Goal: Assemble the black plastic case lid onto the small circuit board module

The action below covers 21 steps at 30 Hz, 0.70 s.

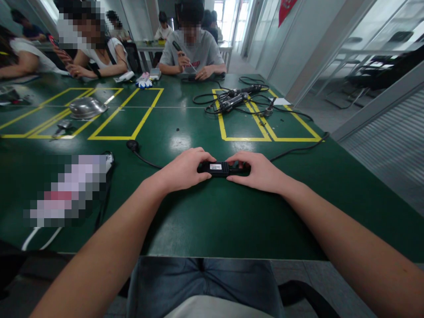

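A small black ribbed box with a white label [216, 167] lies level just over the green table, in the middle of the view. My left hand [185, 170] pinches its left end between thumb and fingers. Around its right end and the narrower black part there, my right hand [260, 171] closes with thumb below and fingers above; the fingertips are partly hidden. A black cable [147, 162] runs from behind my left hand to a round black plug [132, 145]. Another stretch of black cord [291, 151] leads away to the right behind my right hand.
At the left stands a blurred-out packet-like item [71, 190] with white cords. Yellow tape [245, 139] marks rectangles on the table [232, 221]. Beyond are a metal bowl [86, 108], black corded tools [233, 101] and gloves [144, 81]. A person opposite [192, 53] holds a screwdriver-like tool.
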### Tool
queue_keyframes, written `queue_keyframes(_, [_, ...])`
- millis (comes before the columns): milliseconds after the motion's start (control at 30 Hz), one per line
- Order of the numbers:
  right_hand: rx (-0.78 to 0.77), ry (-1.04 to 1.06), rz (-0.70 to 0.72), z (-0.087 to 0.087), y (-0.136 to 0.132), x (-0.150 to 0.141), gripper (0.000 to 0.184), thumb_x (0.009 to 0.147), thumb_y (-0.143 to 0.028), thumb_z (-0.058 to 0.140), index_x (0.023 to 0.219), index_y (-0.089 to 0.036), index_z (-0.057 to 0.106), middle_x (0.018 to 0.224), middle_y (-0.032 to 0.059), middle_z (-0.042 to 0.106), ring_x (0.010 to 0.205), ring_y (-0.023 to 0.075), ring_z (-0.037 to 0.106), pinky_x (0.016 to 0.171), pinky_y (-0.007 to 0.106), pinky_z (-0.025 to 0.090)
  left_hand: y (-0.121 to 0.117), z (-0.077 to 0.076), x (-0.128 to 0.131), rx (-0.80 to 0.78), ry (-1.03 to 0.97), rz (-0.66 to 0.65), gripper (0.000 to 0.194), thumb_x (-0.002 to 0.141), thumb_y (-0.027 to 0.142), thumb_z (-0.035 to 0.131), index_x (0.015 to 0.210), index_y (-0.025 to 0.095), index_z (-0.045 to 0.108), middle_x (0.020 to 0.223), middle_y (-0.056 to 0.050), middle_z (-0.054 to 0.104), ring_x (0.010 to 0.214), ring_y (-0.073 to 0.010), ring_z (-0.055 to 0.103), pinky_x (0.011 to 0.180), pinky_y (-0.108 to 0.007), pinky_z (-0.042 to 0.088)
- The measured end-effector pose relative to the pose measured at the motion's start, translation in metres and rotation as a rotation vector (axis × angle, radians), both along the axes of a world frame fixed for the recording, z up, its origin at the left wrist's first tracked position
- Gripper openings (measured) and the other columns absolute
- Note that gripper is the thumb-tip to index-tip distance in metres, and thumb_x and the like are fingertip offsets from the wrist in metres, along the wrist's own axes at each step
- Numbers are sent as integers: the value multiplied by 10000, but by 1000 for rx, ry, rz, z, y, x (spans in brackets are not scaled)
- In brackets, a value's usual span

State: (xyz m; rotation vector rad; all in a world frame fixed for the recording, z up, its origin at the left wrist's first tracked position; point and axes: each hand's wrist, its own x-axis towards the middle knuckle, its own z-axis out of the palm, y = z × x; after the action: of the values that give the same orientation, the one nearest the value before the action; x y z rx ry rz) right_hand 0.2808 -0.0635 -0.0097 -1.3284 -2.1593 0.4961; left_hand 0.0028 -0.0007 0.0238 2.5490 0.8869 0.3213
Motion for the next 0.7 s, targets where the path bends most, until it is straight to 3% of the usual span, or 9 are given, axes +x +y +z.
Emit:
queue_keyframes(300, [2,-15,9,3,-1,0,331,952,-441,869,1225,-254,846,1103,80,842,864,257,736,805,401,591,1,-2,0,43,-14,-26,387,944,261,799,1329,219,820,1174,-83,763,1116,-291,747,1098,-452,599])
queue_keyframes(700, [-35,3,-14,0,2,1,340,941,-437,885,1212,-232,878,1036,74,829,858,250,725,808,381,570,1,-3,1,34,-14,-20,388,943,267,800,1327,213,819,1178,-86,762,1113,-288,745,1103,-449,593])
